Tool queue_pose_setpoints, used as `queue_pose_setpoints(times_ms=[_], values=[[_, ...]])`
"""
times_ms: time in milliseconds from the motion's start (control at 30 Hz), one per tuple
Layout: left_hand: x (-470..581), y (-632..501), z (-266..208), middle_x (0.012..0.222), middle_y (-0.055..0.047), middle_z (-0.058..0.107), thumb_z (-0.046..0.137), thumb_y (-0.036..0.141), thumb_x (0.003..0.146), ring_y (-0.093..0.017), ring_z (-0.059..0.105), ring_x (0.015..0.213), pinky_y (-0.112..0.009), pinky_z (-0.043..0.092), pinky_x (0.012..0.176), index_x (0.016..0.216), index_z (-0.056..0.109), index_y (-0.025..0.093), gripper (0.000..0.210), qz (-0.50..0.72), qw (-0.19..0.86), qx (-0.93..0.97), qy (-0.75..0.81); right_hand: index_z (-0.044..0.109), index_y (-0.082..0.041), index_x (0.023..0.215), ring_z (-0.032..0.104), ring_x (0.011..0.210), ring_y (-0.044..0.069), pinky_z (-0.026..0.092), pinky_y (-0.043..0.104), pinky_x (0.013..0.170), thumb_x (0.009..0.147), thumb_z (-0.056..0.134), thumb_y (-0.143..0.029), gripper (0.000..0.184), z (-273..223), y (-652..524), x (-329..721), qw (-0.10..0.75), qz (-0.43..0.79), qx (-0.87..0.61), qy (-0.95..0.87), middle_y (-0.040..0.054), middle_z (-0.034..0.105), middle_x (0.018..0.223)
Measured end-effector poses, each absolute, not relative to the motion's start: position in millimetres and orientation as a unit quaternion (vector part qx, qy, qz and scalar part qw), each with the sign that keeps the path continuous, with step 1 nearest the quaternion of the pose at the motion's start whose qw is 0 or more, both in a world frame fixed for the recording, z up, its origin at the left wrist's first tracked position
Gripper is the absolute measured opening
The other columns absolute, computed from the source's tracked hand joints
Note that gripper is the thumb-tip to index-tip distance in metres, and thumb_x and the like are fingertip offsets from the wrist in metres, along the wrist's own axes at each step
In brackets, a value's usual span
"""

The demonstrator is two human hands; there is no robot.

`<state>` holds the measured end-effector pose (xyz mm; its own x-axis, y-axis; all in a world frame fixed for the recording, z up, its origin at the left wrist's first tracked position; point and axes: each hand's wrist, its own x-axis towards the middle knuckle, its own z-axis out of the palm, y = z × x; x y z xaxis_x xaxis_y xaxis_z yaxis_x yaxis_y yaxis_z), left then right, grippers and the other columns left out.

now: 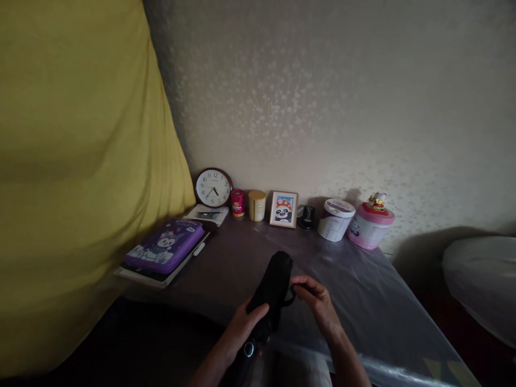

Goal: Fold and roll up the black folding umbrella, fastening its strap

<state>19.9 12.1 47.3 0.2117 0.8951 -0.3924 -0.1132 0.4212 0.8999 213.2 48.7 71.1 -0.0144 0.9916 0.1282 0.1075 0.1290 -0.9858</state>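
Both hands hold a black umbrella (271, 290) above the table (363, 301) at 6 o'clock: left hand (242, 328) grips its body, right hand (318, 301) pinches its strap

Dim, grainy room; soft light reaches the wall (322, 80), the desk's (363, 301) plastic cover shows faint glare, and edges bend and darken.

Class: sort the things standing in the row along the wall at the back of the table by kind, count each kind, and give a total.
Clock: 1
Small tins, red and yellow: 2
Framed panda picture: 1
Small black object, too dark to identify: 1
Round tubs, white and pink: 2
Total: 7
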Motion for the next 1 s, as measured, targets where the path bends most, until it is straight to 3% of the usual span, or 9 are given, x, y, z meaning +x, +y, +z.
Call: queue_pose_setpoints(times_ms=[167,433,633,700,767,867,1000], values=[[16.6,15.1,50.7,0.052,0.003,0.058,0.062,0.066,0.062,-0.015,0.06,0.045,-0.02,0.042,0.036,0.111,0.051,0.017,0.071,0.388,0.662,0.366,0.526,0.07,-0.02,0.083,0.059,0.073,0.02,0.045,0.029,0.068,0.068,0.062,-0.045,0.03,53.6,48.9,239.7,0.496,0.344,-0.566,-0.561,0.0047,0.067,0.078],[16.3,15.2,55.1,0.05,0.0,0.061,0.038,0.08,0.067,-0.017,0.056,0.036,-0.025,0.043,0.034,0.114,0.051,0.016,0.08,0.372,0.652,0.361,0.553,0.069,-0.018,0.085,0.06,0.076,0.021,0.047,0.03,0.069,0.074,0.057,-0.048,0.034,55.7,55.0,215.7,0.513,0.319,-0.54,-0.586,0.0068,0.068,0.081],[17.6,16.0,51.1,0.054,-0.002,0.064,0.044,0.076,0.066,-0.019,0.061,0.043,-0.026,0.045,0.038,0.119,0.049,0.013,0.082,0.388,0.632,0.372,0.558,0.067,-0.019,0.091,0.059,0.073,0.018,0.046,0.028,0.067,0.081,0.05,-0.042,0.03,67.1,54.2,204.6,0.515,0.302,-0.525,-0.606,0.005,0.067,0.082],[17.9,17.1,48.9,0.063,-0.004,0.067,0.05,0.071,0.067,-0.021,0.065,0.052,-0.028,0.05,0.046,0.121,0.048,0.014,0.079,0.391,0.625,0.379,0.559,0.067,-0.019,0.091,0.06,0.076,0.018,0.046,0.027,0.069,0.082,0.05,-0.041,0.029,72.8,52.1,198.9,0.52,0.295,-0.515,-0.614,0.0047,0.067,0.085],[17.9,17.6,45.9,0.086,-0.008,0.07,0.055,0.063,0.071,-0.023,0.067,0.079,-0.031,0.053,0.069,0.121,0.05,0.014,0.07,0.426,0.595,0.41,0.545,0.067,-0.02,0.091,0.06,0.081,0.018,0.047,0.027,0.073,0.082,0.05,-0.039,0.027,77.4,49.8,192.3,0.524,0.296,-0.501,-0.621,0.0044,0.067,0.088],[17.4,17.0,42.2,0.121,-0.008,0.059,0.055,0.052,0.077,-0.022,0.049,0.118,-0.031,0.037,0.1,0.121,0.052,0.017,0.056,0.487,0.531,0.474,0.505,0.067,-0.022,0.092,0.061,0.079,0.018,0.048,0.026,0.071,0.083,0.05,-0.039,0.026,77.7,48.0,184.5,0.501,0.324,-0.497,-0.631,0.0034,0.068,0.086],[15.9,15.6,43.1,0.129,-0.006,0.053,0.046,0.052,0.083,-0.023,0.039,0.127,-0.036,0.03,0.106,0.126,0.048,0.018,0.054,0.49,0.514,0.496,0.5,0.065,-0.02,0.092,0.063,0.076,0.02,0.051,0.027,0.059,0.079,0.054,-0.042,0.028,65.0,52.1,183.9,0.463,0.399,-0.512,-0.604,0.0041,0.066,0.081]])
